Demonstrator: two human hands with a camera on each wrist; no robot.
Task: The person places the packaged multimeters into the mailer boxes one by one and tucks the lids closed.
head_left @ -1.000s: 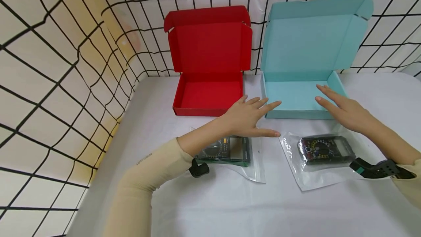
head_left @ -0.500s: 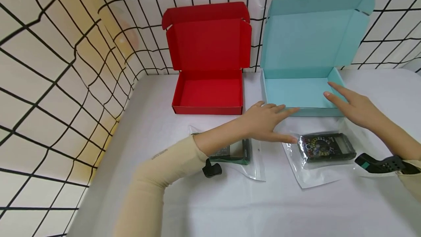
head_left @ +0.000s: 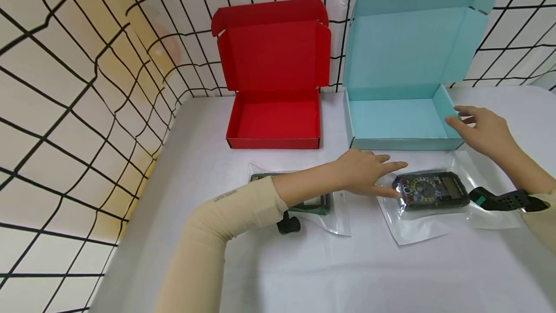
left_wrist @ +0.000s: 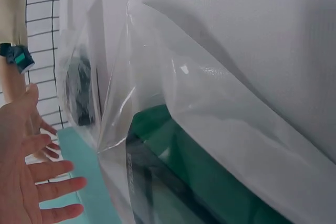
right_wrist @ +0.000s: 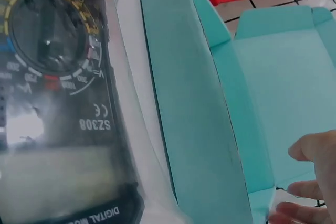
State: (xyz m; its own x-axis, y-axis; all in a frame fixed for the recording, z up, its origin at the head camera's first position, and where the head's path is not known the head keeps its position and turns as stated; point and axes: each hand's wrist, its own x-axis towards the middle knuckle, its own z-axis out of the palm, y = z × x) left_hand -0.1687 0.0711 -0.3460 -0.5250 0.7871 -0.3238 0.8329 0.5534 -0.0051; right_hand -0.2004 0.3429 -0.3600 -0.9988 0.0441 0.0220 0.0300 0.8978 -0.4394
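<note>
In the head view, a light-blue cardboard box [head_left: 397, 120] stands with its lid up. At its right wall is my right hand [head_left: 486, 132], thumb and bent fingers apart; whether they touch the wall is unclear. My left hand [head_left: 362, 170] hovers before the box with fingers spread, holding nothing. Near its thumb lies a black digital multimeter [head_left: 432, 190] in a clear plastic bag, seen close up in the right wrist view as the multimeter [right_wrist: 52, 93]. Partly hidden under my left forearm is a bagged green-edged multimeter [head_left: 319, 206], also large in the left wrist view.
A red cardboard box [head_left: 273, 117] with a raised lid stands left of the light-blue one. Black wire grid panels [head_left: 104, 76] rise at the left and behind the boxes. A white cloth [head_left: 347, 274] covers the table.
My left hand has moved right, towards the black multimeter. My right hand has shifted right from above the light-blue box's inside to its right wall, fingers more bent.
</note>
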